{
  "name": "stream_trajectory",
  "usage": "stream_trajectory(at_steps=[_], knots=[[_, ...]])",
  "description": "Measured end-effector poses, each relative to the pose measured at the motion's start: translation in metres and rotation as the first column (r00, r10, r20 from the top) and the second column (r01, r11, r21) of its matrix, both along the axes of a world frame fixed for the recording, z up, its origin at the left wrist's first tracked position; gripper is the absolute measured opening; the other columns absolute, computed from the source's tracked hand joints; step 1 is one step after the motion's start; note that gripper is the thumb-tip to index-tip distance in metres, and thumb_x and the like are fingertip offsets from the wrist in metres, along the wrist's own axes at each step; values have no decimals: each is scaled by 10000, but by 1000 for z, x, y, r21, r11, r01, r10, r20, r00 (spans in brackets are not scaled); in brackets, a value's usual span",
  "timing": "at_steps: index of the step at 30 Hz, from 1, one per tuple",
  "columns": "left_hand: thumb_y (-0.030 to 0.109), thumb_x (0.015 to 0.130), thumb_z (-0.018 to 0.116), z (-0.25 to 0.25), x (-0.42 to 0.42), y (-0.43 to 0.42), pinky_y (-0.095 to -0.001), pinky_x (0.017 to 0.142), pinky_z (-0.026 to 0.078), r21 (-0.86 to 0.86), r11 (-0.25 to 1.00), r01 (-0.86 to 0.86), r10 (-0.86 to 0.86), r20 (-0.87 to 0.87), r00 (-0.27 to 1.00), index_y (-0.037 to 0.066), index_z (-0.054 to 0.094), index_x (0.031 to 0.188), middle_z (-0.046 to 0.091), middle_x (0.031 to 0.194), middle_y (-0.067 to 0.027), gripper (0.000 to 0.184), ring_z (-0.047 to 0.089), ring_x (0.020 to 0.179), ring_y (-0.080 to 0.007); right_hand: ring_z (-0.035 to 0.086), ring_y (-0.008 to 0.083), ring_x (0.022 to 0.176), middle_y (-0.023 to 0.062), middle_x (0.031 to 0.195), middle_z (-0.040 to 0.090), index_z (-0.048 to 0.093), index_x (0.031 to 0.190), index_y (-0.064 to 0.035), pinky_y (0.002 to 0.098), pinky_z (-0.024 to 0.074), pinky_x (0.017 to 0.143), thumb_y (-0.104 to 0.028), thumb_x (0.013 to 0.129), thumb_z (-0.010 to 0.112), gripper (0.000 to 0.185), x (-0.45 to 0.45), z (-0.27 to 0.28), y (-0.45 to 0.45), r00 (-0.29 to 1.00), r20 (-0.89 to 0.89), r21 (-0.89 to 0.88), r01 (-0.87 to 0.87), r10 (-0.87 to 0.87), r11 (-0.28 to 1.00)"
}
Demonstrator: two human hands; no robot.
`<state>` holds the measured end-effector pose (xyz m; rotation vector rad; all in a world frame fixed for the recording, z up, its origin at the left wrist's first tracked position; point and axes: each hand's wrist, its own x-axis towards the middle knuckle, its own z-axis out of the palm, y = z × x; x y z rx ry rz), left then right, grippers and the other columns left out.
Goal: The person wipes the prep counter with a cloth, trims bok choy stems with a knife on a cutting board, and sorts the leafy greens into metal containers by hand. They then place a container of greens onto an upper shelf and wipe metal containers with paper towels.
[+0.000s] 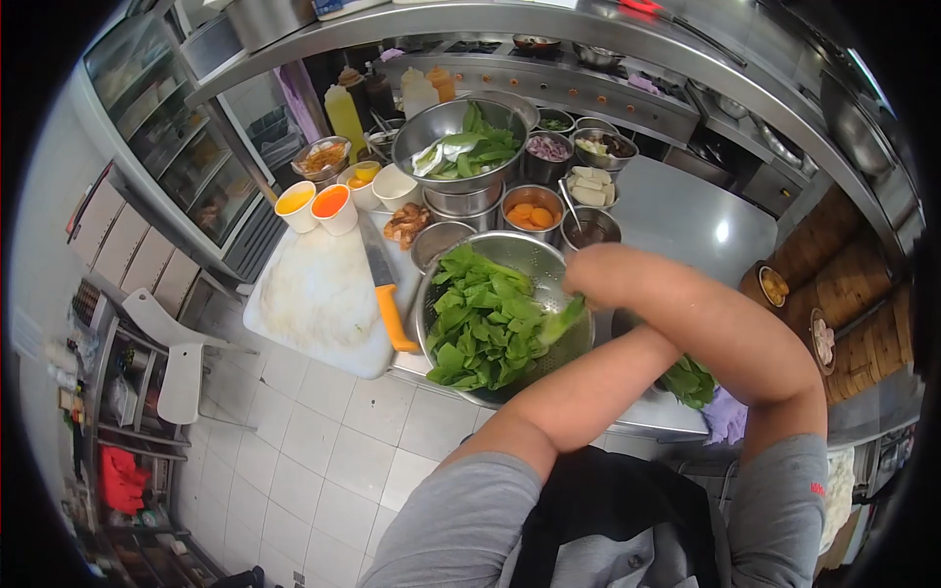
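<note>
A perforated metal colander (578, 348) stands at the counter's front edge, heaped on its left side with leafy greens (480, 318). My right hand (588, 274) is bent down over the colander's right rim. It appears closed on the stem end of a leafy green (562, 321), though its fingers are mostly hidden. My left forearm crosses beneath the right one, and the left hand is hidden behind it. More leafy greens (689, 382) show in part below my right forearm, beside a purple cloth (725, 416).
Left of the colander lies a white cutting board (314, 294) with an orange-handled knife (392, 314) on its right edge. Behind are a metal bowl of greens (407, 137), cups of orange sauce (333, 206) and several ingredient pots. Bamboo steamers (843, 250) stand at right.
</note>
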<state>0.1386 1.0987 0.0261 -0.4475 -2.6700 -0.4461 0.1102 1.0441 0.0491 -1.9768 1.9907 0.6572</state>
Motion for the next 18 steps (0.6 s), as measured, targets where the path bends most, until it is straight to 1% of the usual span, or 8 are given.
stream_trajectory(at_steps=[1, 3, 6, 9, 10, 12, 14, 18], knots=[[213, 767, 609, -5, -7, 0, -376, 687, 507, 63, 998, -6, 9, -43, 999, 91, 685, 818, 672, 801, -99, 153, 637, 773, -298, 609, 338, 1013, 138, 1059, 622, 700, 1027, -117, 418, 507, 841, -114, 698, 738, 331, -1, 18, 6, 989, 85, -30, 120, -117, 992], [211, 783, 594, -19, -27, 2, -393, 705, 505, 242, 970, -16, 61, -181, 982, 90, 683, 841, 674, 821, -108, 161, 643, 796, -301, 609, 350, 974, 168, 1032, 619, 663, 1019, -60, 439, 488, 831, -115, 724, 708, 304, 4, 67, 25, 948, 223, -101, 255, -228, 962], [207, 805, 573, -36, -52, 2, -419, 732, 502, 579, 814, 44, 172, -313, 934, 88, 679, 875, 678, 852, -122, 175, 651, 829, -306, 619, 344, 918, 175, 955, 637, 642, 1002, -30, 420, 485, 783, -124, 729, 681, 292, -12, 108, 68, 917, 334, -236, 306, -218, 922], [204, 828, 551, -32, -54, -9, -445, 760, 499, 663, 749, -19, 270, -279, 922, 86, 675, 909, 682, 882, -135, 189, 659, 863, -312, 634, 333, 839, 168, 855, 653, 629, 992, -18, 395, 488, 730, -133, 737, 653, 281, -13, 144, 135, 851, 449, -376, 456, -271, 807], [203, 836, 544, -29, -52, -13, -454, 769, 498, 640, 762, -102, 292, -199, 935, 85, 674, 920, 683, 892, -140, 195, 662, 874, -313, 638, 329, 806, 170, 831, 656, 632, 993, -20, 389, 490, 709, -138, 741, 650, 279, -9, 151, 159, 815, 468, -406, 542, -342, 736], [155, 881, 495, -36, -60, -29, -457, 866, 497, 175, 921, -347, 298, 254, 920, 110, 639, 1122, 651, 1088, -185, 284, 626, 1031, -345, 642, 325, 772, 172, 807, 659, 634, 994, -22, 383, 492, 688, -143, 745, 647, 277, -6, 147, 204, 758, 493, -434, 639, -427, 635], [112, 881, 484, -19, -59, -32, -441, 859, 507, -9, 941, -338, 317, 376, 871, 139, 657, 1091, 639, 1120, -183, 273, 620, 1044, -338, 645, 320, 745, 176, 785, 656, 644, 994, -33, 386, 497, 673, -150, 753, 639, 268, -11, 128, 245, 769, 352, -457, 639, -534, 619], [93, 879, 473, -25, -58, -20, -435, 862, 510, -54, 955, -292, 292, 342, 893, 159, 663, 1082, 641, 1115, -166, 285, 625, 1031, -342, 646, 352, 783, 183, 815, 663, 661, 989, -55, 438, 500, 695, -167, 757, 637, 260, -14, 59, 267, 745, 306, -366, 667, -593, 649]])
